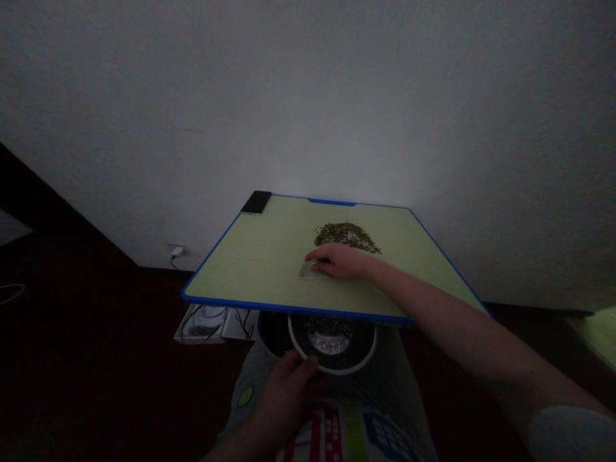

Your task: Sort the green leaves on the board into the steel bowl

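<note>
My right hand (pixel 339 260) reaches over the pale-topped table (pixel 260 256), its fingers closed on a clear plastic protractor (pixel 307 272) near the tabletop. Just beyond that hand lies a loose heap of small greenish-brown grains (pixel 344 234), too small for me to name the kind. Below the table's front edge, my left hand (pixel 289 388) grips the near-left rim of a white-rimmed bowl (pixel 346 371). Some of the same-looking grains and a shiny bottom show inside this bowl, which sits over my lap. Another dark bowl (pixel 266 337) is partly hidden behind it on the left.
A black phone (pixel 256 202) lies at the table's far left corner. Blue edging runs around the top, and a pale wall (pixel 337 115) stands behind it. Cables and white items (pixel 206 324) lie low at the left, near a plugged-in charger (pixel 177 252).
</note>
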{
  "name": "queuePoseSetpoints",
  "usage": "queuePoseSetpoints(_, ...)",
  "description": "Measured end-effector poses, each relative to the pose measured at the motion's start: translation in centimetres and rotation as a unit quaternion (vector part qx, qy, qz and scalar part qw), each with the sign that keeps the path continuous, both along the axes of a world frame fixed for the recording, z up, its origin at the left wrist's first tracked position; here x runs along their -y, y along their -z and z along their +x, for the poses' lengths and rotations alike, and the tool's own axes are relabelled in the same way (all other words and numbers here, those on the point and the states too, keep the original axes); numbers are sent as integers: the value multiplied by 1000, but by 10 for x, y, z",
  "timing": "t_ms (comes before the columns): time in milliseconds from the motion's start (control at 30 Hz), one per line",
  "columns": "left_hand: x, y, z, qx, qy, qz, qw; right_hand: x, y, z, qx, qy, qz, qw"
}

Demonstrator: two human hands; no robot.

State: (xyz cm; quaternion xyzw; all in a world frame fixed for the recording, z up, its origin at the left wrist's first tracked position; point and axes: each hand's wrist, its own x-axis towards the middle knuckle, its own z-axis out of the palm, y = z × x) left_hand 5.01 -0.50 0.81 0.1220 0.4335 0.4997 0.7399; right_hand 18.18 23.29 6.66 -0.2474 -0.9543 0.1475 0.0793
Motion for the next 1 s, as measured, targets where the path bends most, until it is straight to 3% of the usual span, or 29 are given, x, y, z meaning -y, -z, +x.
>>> queuePoseSetpoints(200,0,0,1,5,9,-2,1000,23,-1,7,-4,-59,-39,997)
queuePoseSetpoints(600,0,-5,2,-11,-5,-12,1000,64,0,25,-24,-96,-34,995)
queuePoseSetpoints(833,1,0,0,-10,4,14,1000,99,8,41,-52,-28,17,998)
queuePoseSetpoints(1000,1,2,-1,-10,21,-16,1000,94,10,73,-120,65,-19,991)
